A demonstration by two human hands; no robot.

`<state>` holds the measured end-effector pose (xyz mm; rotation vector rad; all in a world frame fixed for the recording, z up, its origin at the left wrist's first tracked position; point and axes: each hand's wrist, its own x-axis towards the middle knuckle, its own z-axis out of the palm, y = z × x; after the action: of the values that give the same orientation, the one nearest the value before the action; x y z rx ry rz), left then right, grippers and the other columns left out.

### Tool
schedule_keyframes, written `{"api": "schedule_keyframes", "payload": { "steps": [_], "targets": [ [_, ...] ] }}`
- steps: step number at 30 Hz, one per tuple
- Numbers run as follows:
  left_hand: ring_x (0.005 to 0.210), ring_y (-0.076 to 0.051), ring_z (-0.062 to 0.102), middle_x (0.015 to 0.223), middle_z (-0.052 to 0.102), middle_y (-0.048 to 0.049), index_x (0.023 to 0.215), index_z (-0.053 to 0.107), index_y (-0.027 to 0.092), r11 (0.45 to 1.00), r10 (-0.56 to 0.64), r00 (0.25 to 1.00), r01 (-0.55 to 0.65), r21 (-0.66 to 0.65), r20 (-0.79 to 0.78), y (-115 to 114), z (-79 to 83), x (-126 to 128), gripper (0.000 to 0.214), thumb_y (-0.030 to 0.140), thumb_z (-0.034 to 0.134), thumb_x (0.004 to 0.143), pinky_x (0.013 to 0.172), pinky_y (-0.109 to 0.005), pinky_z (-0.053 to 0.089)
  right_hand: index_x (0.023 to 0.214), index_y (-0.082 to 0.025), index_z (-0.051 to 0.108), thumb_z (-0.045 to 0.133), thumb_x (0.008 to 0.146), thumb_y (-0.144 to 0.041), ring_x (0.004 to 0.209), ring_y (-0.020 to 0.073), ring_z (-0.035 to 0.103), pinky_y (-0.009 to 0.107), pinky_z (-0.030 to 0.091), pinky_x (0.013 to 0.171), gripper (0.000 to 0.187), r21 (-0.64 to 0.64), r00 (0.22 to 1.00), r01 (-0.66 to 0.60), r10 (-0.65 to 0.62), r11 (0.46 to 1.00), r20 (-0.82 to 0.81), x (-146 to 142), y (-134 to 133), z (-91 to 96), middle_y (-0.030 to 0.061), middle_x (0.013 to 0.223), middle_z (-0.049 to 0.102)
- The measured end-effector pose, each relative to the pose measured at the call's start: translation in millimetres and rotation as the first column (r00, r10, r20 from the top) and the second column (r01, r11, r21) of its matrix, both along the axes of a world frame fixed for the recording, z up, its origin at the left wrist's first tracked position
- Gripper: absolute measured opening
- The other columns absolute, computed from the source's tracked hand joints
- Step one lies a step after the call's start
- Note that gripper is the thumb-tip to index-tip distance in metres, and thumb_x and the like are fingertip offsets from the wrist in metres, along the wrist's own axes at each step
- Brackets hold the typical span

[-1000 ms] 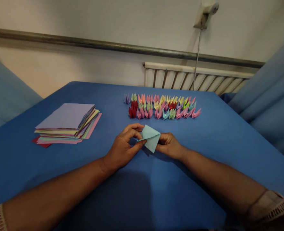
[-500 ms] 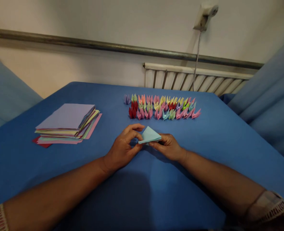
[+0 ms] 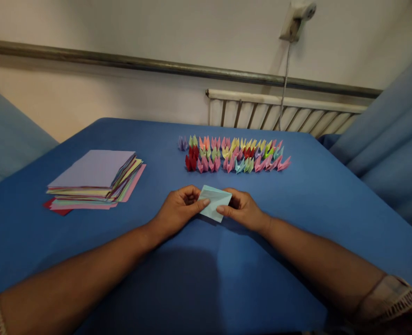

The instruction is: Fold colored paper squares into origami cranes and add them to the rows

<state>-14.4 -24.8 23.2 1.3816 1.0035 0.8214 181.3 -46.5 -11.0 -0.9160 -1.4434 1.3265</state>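
Note:
A small folded piece of light blue paper (image 3: pixel 213 203) is held just above the blue table (image 3: pixel 206 274), between both hands. My left hand (image 3: pixel 176 214) pinches its left edge, thumb on top and fingers curled behind. My right hand (image 3: pixel 243 210) grips its right side, thumb pressed on the lower corner. The paper now looks like a flat diamond tilted toward me.
A stack of coloured square sheets (image 3: pixel 96 179), lilac on top, lies at the left. Several small folded paper pieces (image 3: pixel 233 156) in many colours stand in rows beyond my hands. A radiator (image 3: pixel 279 111) and wall rail sit behind the table; blue curtains hang on both sides.
The blue paper has gone from a raised open pocket to a flatter diamond. Both hands have closed in on it and moved slightly nearer each other.

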Motion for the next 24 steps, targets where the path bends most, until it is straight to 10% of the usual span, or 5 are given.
{"api": "schedule_keyframes", "payload": {
  "steps": [12, 16, 24],
  "targets": [
    [0.071, -0.015, 0.063, 0.078, 0.066, 0.0002, 0.098, 0.061, 0.018, 0.984, 0.137, 0.989, -0.129, 0.123, -0.061, 14.5, -9.6, -2.6, 0.033, 0.039, 0.072, 0.074, 0.066, -0.026, 0.051, 0.077, -0.017, 0.060, 0.073, 0.071, -0.044, 0.045, 0.0098, 0.061, 0.019, 0.043, 0.043, 0.031, -0.215, 0.999, 0.025, -0.033, 0.976, -0.036, -4.1, 8.4, -3.9, -0.0014, 0.061, 0.068],
    [0.084, -0.017, 0.065, 0.097, 0.069, -0.0034, 0.126, 0.052, 0.021, 0.987, 0.054, 0.999, -0.053, 0.154, -0.005, 13.9, -10.2, -3.3, 0.050, 0.034, 0.065, 0.080, 0.075, -0.029, 0.052, 0.077, -0.017, 0.057, 0.072, 0.072, -0.044, 0.044, 0.0109, 0.062, 0.017, 0.037, 0.037, 0.031, -0.234, 0.989, 0.128, -0.141, 0.964, -0.041, -0.7, 14.1, -4.9, -0.0001, 0.060, 0.069],
    [0.081, -0.017, 0.063, 0.094, 0.069, -0.0025, 0.105, 0.070, 0.021, 0.921, -0.027, 0.941, 0.154, 0.357, -0.336, 10.6, -6.3, -7.5, 0.026, 0.029, 0.054, 0.085, 0.078, -0.028, 0.049, 0.097, -0.017, 0.055, 0.062, 0.081, -0.039, 0.046, 0.0120, 0.062, 0.019, 0.038, 0.038, 0.027, -0.261, 0.993, 0.119, -0.116, 0.958, 0.030, 0.4, 17.4, -9.0, 0.0002, 0.064, 0.069]
  ]
}}
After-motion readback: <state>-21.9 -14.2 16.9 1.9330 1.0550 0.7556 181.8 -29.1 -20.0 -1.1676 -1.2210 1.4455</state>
